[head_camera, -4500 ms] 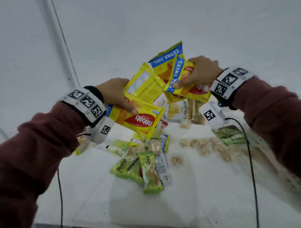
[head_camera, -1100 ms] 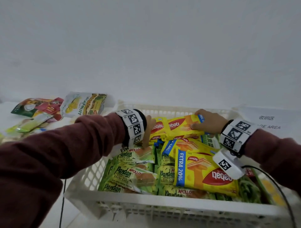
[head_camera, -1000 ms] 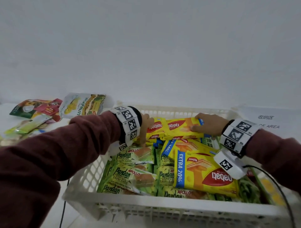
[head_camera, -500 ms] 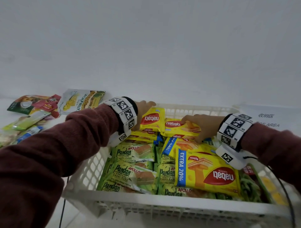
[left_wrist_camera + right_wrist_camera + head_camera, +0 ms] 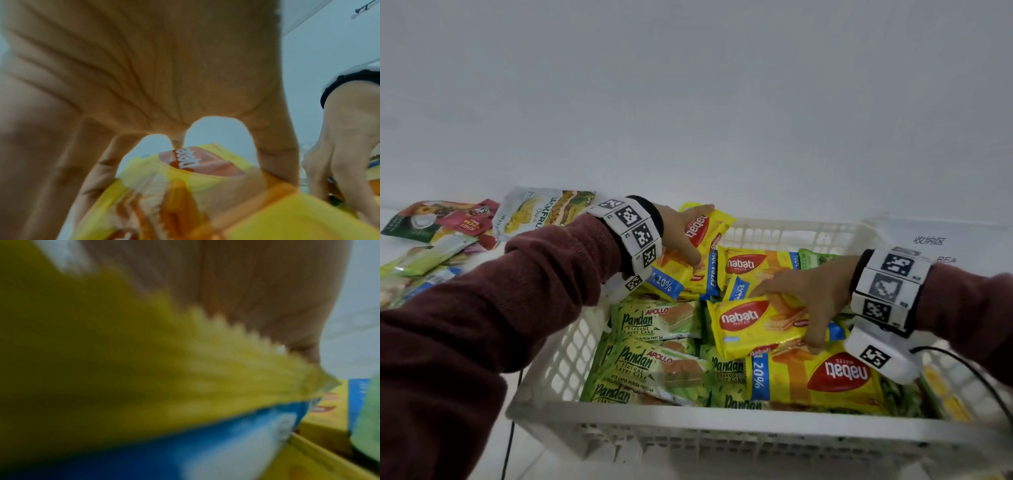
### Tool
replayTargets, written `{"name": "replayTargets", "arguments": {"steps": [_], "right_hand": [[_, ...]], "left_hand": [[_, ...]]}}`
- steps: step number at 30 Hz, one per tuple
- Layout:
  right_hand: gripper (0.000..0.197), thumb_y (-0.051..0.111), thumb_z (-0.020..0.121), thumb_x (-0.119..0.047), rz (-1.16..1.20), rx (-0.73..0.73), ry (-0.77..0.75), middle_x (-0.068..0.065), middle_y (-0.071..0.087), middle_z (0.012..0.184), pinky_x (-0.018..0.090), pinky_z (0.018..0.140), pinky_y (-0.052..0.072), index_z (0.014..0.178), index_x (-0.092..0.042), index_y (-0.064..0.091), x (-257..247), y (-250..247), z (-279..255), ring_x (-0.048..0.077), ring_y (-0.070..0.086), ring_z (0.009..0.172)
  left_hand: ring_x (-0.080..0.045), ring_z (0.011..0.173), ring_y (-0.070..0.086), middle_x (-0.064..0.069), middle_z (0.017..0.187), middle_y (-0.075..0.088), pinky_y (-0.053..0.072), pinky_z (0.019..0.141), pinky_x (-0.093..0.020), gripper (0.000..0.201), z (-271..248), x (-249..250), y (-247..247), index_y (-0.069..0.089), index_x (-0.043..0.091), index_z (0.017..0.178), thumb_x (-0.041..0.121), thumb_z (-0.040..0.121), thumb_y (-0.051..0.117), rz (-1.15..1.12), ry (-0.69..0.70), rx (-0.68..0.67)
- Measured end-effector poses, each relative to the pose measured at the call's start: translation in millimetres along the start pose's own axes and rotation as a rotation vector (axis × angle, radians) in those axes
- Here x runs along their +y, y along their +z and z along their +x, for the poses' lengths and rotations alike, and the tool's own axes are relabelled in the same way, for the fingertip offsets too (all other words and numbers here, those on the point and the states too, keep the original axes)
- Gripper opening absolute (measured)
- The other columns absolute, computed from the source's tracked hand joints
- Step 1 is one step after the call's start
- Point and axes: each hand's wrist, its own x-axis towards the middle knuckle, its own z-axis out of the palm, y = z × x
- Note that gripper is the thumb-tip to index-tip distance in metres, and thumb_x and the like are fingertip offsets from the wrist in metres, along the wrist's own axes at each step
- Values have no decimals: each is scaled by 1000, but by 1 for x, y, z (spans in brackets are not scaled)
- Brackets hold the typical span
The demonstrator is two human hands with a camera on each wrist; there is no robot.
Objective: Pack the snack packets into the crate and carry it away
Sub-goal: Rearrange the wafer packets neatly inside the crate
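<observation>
A white slatted crate holds green Pandan cake packets on its left and yellow nabati wafer packets on its right. My left hand grips one nabati packet that stands tilted at the crate's far left corner, thumb on its front. In the left wrist view my fingers straddle this packet. My right hand grips another nabati packet lying flat in the crate's middle, fingers over its top and thumb at its near edge. The right wrist view is blurred, with this packet's serrated edge under the palm.
Loose pouches lie on the white table left of the crate: a jackfruit pouch, a red and green pouch and smaller packets near the left edge. A printed paper label lies behind the crate's right corner. A black cable hangs from my right wrist.
My left hand has tipped its nabati packet up at the far left corner. My right hand has drawn another nabati packet toward me onto the middle of the pile.
</observation>
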Motion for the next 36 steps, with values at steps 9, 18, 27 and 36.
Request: {"name": "replayTargets", "arguments": {"steps": [9, 18, 27, 36], "right_hand": [[108, 84, 51, -26, -20, -81, -170, -8, 39, 134, 34, 104, 38, 141, -36, 25, -20, 6, -9, 15, 37, 127], [129, 58, 21, -58, -147, 268, 4, -7, 30, 115, 35, 99, 38, 142, -34, 21, 22, -45, -23, 17, 34, 116], [83, 77, 67, -33, -119, 470, 118, 9, 44, 123, 31, 77, 39, 133, -27, 28, 21, -26, 22, 23, 46, 93], [74, 76, 72, -35, -144, 459, 129, 9, 39, 125, 38, 91, 45, 133, -27, 36, 27, -19, 34, 25, 49, 106]], "left_hand": [[-33, 125, 44, -17, 142, 39, 40, 96, -35, 99, -4, 20, 18, 4, 8, 148, 67, 81, 47, -49, -297, 123], [-24, 90, 56, -12, 100, 58, 43, 68, -20, 39, -13, 20, 13, 56, 2, 115, 34, 95, 46, 142, -206, 38], [-31, 138, 23, -14, 151, 20, 25, 108, -40, 62, -5, 21, 36, 21, 17, 147, 19, 92, 51, 479, 17, -134], [-25, 116, 51, -7, 130, 51, 41, 86, -33, 84, 3, 14, 21, 33, 11, 137, 50, 72, 71, 376, -129, -118]]}}
